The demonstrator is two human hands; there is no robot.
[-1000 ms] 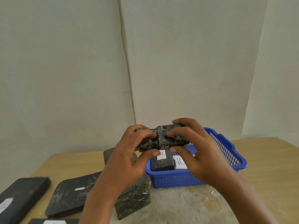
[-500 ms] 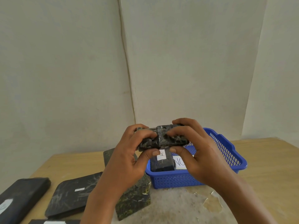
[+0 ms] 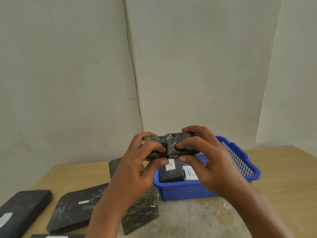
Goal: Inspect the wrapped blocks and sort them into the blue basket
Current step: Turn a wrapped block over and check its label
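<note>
Head view: left hand and right hand grip a glossy, plastic-wrapped mottled block above the latticed blue basket.

Left hand and right hand raised, fingers curled.

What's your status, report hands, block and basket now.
Left hand and right hand both grip the wrapped block, held above the blue basket. One labelled block already inside. Nothing in the way.
</note>
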